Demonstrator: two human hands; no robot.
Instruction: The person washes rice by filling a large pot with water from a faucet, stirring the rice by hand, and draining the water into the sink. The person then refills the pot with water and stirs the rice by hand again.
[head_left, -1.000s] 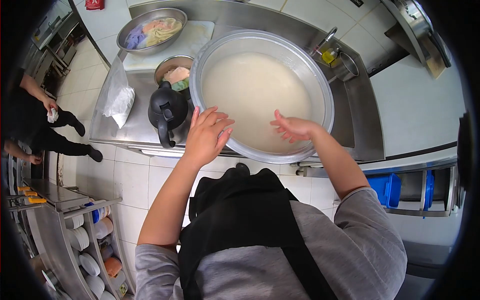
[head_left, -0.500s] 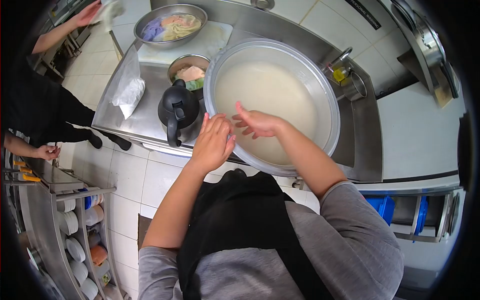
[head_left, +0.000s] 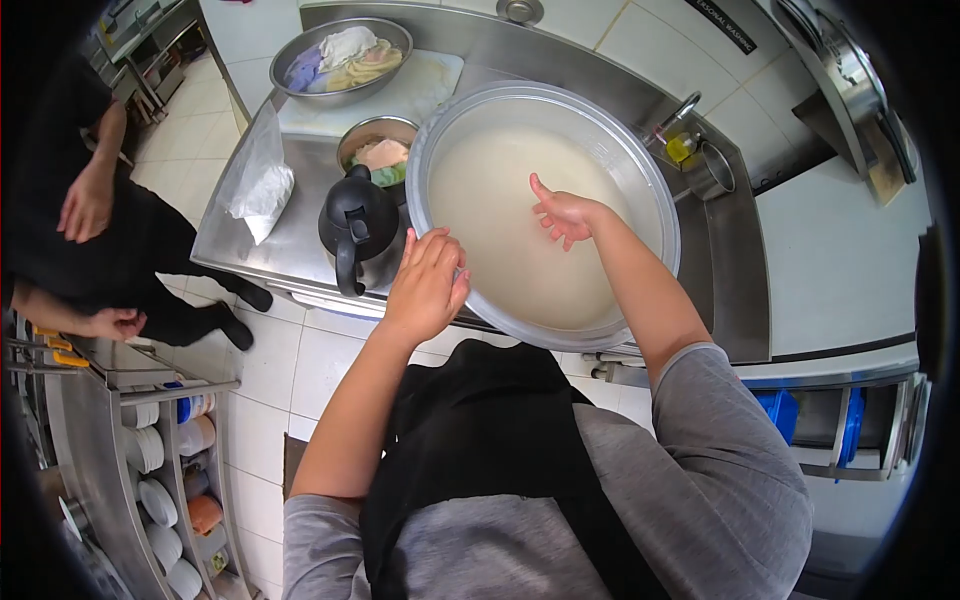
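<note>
A large metal basin (head_left: 662, 262) of cloudy whitish liquid (head_left: 500, 205) stands at the edge of the steel counter in front of me. My left hand (head_left: 428, 275) is on its near left rim, with the fingers bent over the edge. Above the liquid is my right hand (head_left: 566, 216), open with thumb and fingers spread; I cannot tell whether its fingertips touch the surface. Just left of my left hand stands a black jug (head_left: 358, 218) with a handle. Behind the jug sits a small metal bowl (head_left: 400, 128) with pinkish and green cloth-like pieces.
A bag of white powder (head_left: 262, 200) lies on the steel counter (head_left: 300, 240). Farther back, a metal bowl (head_left: 340, 97) of coloured cloths rests on a white board (head_left: 440, 75). A person in black (head_left: 90, 210) stands left, near a dish shelf (head_left: 185, 470). A faucet (head_left: 680, 112) is at right.
My right hand has moved right and slightly up over the liquid. My left hand stays on the rim. The other person's white cloth is now in the back bowl, and that person has moved closer.
</note>
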